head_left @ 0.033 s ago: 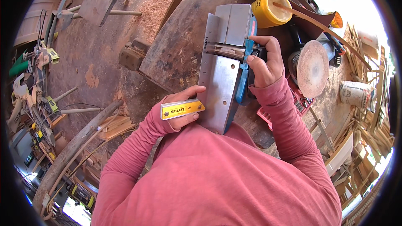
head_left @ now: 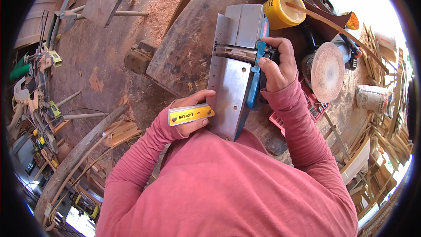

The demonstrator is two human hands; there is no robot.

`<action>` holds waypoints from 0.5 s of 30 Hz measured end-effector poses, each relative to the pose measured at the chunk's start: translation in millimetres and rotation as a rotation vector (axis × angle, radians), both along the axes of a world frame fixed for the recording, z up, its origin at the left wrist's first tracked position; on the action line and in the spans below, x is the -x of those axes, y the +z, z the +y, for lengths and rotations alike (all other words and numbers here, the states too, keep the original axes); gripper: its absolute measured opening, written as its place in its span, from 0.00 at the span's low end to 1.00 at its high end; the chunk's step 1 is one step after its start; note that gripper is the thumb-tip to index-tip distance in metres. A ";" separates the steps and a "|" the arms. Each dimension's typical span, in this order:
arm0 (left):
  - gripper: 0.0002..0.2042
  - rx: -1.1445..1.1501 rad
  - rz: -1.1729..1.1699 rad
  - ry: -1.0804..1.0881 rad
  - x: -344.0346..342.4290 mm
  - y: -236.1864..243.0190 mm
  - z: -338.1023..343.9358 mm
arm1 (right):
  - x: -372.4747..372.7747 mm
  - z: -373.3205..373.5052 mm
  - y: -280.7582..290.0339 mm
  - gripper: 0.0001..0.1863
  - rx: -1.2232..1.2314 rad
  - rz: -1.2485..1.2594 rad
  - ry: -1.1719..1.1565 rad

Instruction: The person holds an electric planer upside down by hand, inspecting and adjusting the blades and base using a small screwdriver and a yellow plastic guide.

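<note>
An electric planer (head_left: pixel 230 88) lies upside down on the bench, its bare metal sole facing up and its blue body showing along the right side. Between the two sole plates sits the cutter drum (head_left: pixel 239 54). My left hand (head_left: pixel 186 126) is closed round the yellow and silver stock of a try square (head_left: pixel 191 114). The square's steel ruled blade stretches away from me along the planer's left edge, across the end of the drum. My right hand (head_left: pixel 280 63) grips the planer's blue right side beside the drum, thumb and forefinger bent; its other fingers are partly hidden.
A yellow tub (head_left: pixel 283 11) with a wooden stick stands beyond the planer. To its right are a power tool with a round disc (head_left: pixel 327 72) and a red case (head_left: pixel 313 107). Wood shavings (head_left: pixel 160 15) lie at the far left; clamps (head_left: pixel 55 109) line the left side.
</note>
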State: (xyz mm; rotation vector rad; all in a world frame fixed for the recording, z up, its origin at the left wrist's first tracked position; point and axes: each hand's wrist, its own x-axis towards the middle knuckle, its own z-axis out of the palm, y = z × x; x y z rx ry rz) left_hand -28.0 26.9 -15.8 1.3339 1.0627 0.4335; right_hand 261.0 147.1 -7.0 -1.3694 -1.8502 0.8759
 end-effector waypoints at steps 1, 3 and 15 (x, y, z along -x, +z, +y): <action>0.34 0.004 -0.001 -0.002 0.1 0.6 0.4 | 0.0 0.3 0.0 0.23 -0.011 -0.009 0.007; 0.34 0.010 -0.002 -0.004 0.1 0.9 0.5 | 0.4 0.0 0.2 0.22 -0.021 -0.018 0.014; 0.34 -0.012 -0.011 0.003 0.0 -1.0 1.8 | 1.9 -1.7 0.2 0.20 0.033 0.001 -0.044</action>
